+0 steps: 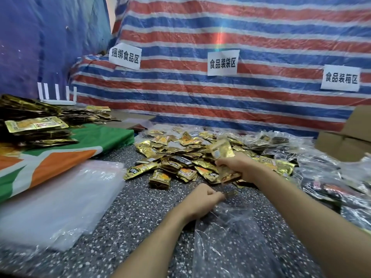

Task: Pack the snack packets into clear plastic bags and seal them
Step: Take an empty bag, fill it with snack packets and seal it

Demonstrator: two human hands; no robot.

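Closest lies a clear plastic bag [226,237], flat on the speckled desk [136,213]. The left hand [202,199] pinches its mouth edge, probably to keep it open for filling. Just beyond it, the right hand [233,164] grips a small bundle of gold snack packets [221,150]. Behind this hand the loose pile [176,155] waits; spare bags [60,197] lie left of the left hand.
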